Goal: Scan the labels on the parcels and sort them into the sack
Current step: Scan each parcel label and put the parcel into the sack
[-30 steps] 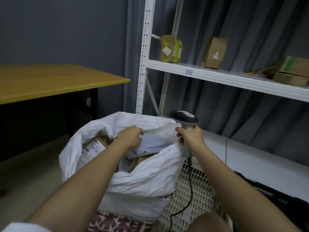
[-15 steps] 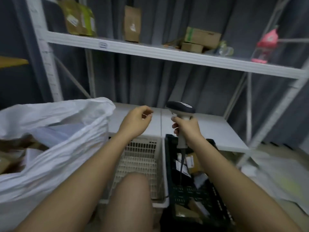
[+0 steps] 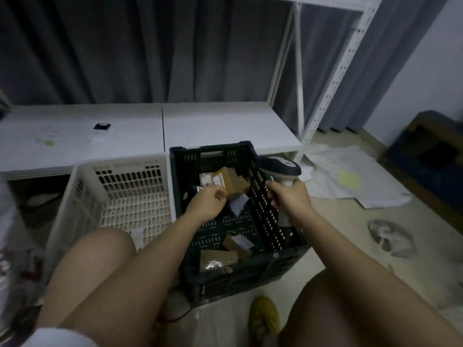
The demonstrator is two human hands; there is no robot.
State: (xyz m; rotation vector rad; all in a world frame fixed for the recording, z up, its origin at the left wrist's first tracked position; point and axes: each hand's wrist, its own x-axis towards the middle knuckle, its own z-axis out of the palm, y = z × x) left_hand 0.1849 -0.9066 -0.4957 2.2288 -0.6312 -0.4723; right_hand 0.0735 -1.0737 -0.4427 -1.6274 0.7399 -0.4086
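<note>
My left hand point(image 3: 209, 204) curls fingers onto a brown cardboard parcel point(image 3: 233, 182) inside the dark slotted plastic crate point(image 3: 265, 216); right hand point(image 3: 290, 197) grips grey handheld scanner point(image 3: 281, 169) over crate's right wall; empty white perforated basket point(image 3: 82, 186) touching crate's left

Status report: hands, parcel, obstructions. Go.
Left hand reaching onto brown parcel in dark crate. Right hand grips scanner. No obstruction visible.

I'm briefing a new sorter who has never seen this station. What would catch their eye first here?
Probably the dark crate at centre, holding several brown parcels, with the left hand reaching in at a cardboard parcel. Just right of it, the right hand grips a handheld scanner over the crate's edge. A white crate stands against the dark one's left side.
</note>
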